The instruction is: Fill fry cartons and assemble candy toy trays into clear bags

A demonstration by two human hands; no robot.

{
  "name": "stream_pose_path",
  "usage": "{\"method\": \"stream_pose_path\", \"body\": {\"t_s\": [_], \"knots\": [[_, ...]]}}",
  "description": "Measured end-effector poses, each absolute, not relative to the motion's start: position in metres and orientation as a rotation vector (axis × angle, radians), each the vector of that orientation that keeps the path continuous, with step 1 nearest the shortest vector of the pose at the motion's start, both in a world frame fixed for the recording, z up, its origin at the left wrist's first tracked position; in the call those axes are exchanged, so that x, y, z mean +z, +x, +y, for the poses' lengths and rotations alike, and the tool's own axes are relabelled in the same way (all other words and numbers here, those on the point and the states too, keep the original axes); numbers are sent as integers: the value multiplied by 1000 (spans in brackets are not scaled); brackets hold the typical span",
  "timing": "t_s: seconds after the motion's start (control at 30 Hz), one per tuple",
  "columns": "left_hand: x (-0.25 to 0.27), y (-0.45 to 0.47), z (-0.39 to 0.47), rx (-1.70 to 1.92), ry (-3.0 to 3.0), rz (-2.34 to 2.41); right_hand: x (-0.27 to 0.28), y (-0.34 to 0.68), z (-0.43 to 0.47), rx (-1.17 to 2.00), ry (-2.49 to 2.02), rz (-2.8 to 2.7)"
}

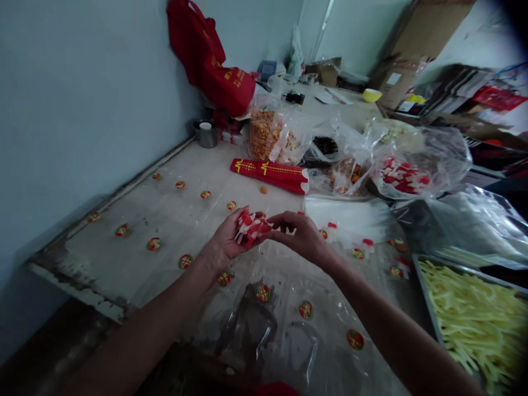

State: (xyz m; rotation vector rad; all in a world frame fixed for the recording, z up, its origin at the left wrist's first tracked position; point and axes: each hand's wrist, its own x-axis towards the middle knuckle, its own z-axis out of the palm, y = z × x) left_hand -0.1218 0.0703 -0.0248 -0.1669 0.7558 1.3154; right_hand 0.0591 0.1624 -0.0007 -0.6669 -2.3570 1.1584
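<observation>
We cup a bunch of red-and-white candies [251,226] in our left hand [226,239], just in front of the red box [270,174], while our right hand [299,235] pinches at the bunch's edge.

You stand at a worn, pale table [136,220] pushed into a corner, its near edge chipped and dark. A plain grey-blue wall [82,82] runs along your left, and a paler wall [358,33] closes the far end. Soft, even light fills the room. Cardboard boxes [416,49] lean at the far right.
</observation>
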Motion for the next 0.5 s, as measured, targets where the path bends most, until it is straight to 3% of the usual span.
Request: {"method": "stream_pose_path", "body": {"t_s": [0.17,0.33,0.5], "knots": [[-26,-122,56,1339,-189,756,1,50,152,1346,-635,-2115],[-32,-146,45,1404,-274,797,0,49,221,1603,-996,-1816],[-24,-170,49,1533,-252,751,-33,13,268,1569,-1198,-2056]]}}
